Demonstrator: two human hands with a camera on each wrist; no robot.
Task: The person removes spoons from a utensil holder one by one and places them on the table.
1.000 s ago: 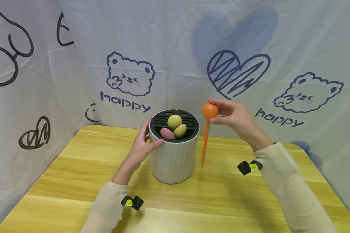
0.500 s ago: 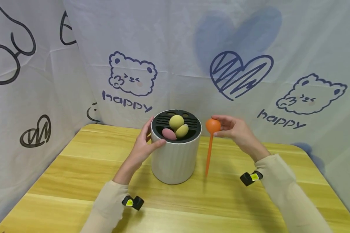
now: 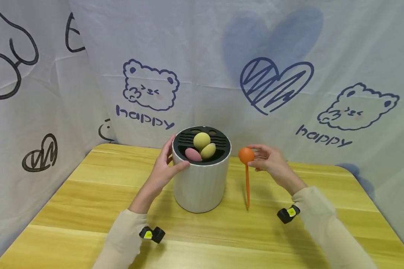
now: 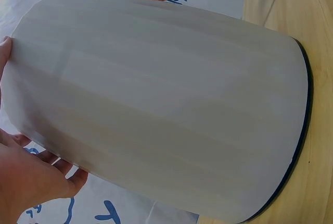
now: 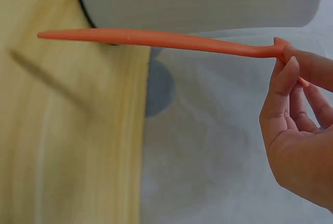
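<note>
A white ribbed utensil holder (image 3: 200,186) with a black slotted top (image 3: 220,149) stands on the table. My left hand (image 3: 162,170) holds its left side, thumb at the front of the rim and fingers round the side. In its front opening sit a round yellow piece (image 3: 201,141), an egg-shaped yellow piece (image 3: 208,151) and a pink one (image 3: 193,154). To the holder's right, my right hand (image 3: 271,162) pinches an orange ladle (image 3: 246,155) by its round bowl. Its tapered handle (image 5: 156,40) hangs downward, beside the holder and apart from it.
The wood-grain table (image 3: 87,209) extends around the holder. Behind it and along the left hangs a pale cloth (image 3: 208,104) printed with bears and hearts. Small black devices sit at both cuffs.
My right hand has lowered the orange ladle beside the holder and shifted slightly right; the handle now hangs nearly straight down. My left hand stays on the holder.
</note>
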